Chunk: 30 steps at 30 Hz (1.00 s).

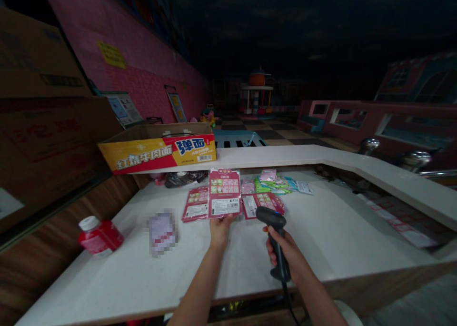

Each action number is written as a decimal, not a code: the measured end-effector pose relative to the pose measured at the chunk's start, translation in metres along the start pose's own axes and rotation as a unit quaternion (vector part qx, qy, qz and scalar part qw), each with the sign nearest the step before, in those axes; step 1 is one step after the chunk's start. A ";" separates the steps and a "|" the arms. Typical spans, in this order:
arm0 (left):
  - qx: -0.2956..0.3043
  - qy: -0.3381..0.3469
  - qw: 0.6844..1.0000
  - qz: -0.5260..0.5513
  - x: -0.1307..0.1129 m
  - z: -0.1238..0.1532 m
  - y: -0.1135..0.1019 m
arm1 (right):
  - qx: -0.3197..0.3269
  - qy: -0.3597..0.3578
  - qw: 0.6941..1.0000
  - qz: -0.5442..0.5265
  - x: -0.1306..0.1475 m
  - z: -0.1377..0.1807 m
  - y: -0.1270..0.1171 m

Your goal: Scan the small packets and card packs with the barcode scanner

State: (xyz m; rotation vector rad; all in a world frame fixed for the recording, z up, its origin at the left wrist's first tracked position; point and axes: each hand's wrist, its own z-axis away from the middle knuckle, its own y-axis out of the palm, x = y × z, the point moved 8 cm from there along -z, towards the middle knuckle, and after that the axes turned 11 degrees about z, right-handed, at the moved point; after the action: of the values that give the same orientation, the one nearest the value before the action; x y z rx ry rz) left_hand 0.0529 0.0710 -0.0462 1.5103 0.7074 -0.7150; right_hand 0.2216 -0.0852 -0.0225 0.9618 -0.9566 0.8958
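The left hand [220,230] grips the lower edge of one pink card packet [224,189], whose printed side is turned toward the person, and the right hand [288,252] is closed around the handle of a black scanner [270,216]. The packet is in front of the person, over the white desk [328,240], and its white label with a barcode is uncovered by the fingers. The scanner's head is near this packet but apart from it, and I cannot see any beam on the label, so I cannot tell if this reading is done; I judge that it is in the middle. Similar pink packets lie at both sides, the left ones [195,205] and the right ones [264,204], and behind the right ones there is a loose pile of small colourful packets [274,185]. None of these is in a hand. Nothing visible marks which of them are already read and which are left, therefore how much work remains is not certain.
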 end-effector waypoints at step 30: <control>-0.065 0.026 0.993 0.099 -0.013 0.009 -0.019 | 0.061 0.015 0.981 -0.182 -0.012 -0.020 -0.047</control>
State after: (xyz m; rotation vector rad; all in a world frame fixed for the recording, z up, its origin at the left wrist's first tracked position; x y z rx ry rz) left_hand 0.0291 0.0632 -0.0481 1.4597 0.6212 -0.4725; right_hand 0.2659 -0.0832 -0.0505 1.1804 -0.6758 0.6601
